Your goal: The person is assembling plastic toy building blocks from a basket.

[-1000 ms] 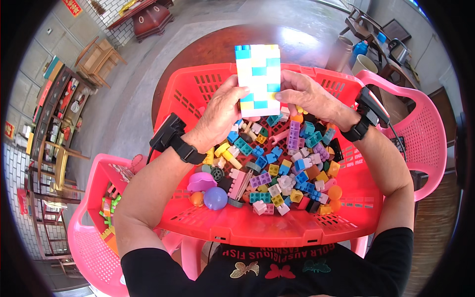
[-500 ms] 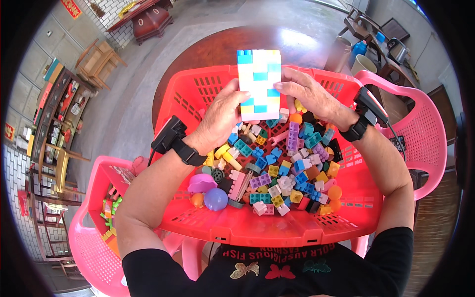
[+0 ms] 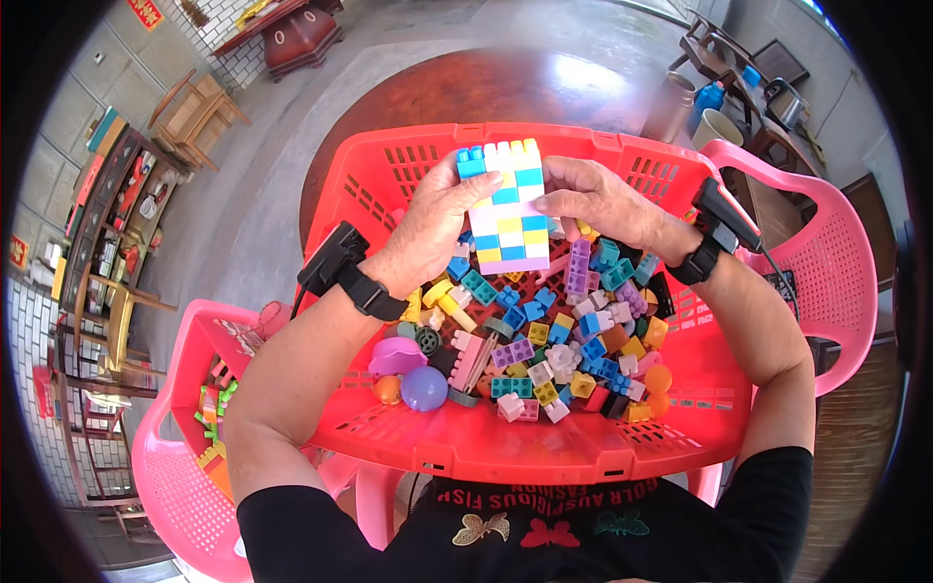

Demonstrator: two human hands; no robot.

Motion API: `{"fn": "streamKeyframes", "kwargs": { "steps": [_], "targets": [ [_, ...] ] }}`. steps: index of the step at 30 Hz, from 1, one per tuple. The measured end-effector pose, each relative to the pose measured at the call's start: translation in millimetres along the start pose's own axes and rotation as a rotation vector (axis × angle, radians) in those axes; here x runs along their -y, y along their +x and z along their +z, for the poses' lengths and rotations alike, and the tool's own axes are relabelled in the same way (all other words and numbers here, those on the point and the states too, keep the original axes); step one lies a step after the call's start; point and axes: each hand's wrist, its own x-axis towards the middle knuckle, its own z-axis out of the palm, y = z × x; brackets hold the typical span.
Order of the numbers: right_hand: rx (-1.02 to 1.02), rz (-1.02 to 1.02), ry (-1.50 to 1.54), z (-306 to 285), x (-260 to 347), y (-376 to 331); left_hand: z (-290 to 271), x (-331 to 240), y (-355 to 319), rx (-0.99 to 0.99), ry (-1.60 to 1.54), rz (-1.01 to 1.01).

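Above the far half of a red plastic basket [image 3: 583, 455], both my hands hold a rectangular structure of building blocks [image 3: 510, 219]. It is stacked from white, blue and yellow blocks on a pale purple bottom row, and studs show along its top. My left hand [image 3: 439, 216] is closed on its left side, the thumb across the front face. My right hand [image 3: 595, 202] grips the right side, thumb on the front, other fingers partly hidden behind. Beneath lie loose building blocks [image 3: 511, 357] of many colours, with a purple ball [image 3: 424, 389] and an orange ball [image 3: 658, 378].
The basket stands against a round brown table [image 3: 408, 97]. A pink chair [image 3: 826, 262] is at the right. Another pink chair [image 3: 165, 486] at the left bears a smaller red basket [image 3: 190, 379] of blocks. A blue bottle [image 3: 708, 101] and a tall brown container [image 3: 669, 105] stand at the back right.
The block structure has come nearer to me and tilted, so its top studs now show, and its visible face has a different colour pattern. My left thumb sits higher on it.
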Motion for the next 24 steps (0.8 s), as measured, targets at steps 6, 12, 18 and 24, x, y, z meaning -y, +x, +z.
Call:
{"fn": "streamKeyframes", "kwargs": {
  "steps": [6, 12, 18, 24],
  "targets": [
    [0.016, 0.164, -0.015, -16.9, -8.6, -0.8, 7.5, -9.8, -2.0, -0.063, -0.018, 0.006],
    [0.111, 0.168, -0.046, -12.3, -4.5, -1.5, 3.8, -11.2, -3.4, -0.13, -0.056, -0.038],
    [-0.011, -0.107, -0.082, -17.7, 8.5, -3.7, 5.4, -0.9, -6.3, 0.096, 0.049, -0.088],
    [0.022, -0.066, -0.16, -12.7, 4.2, -3.0, 4.8, 6.9, -7.5, 0.105, 0.368, 0.007]
  ]
}}
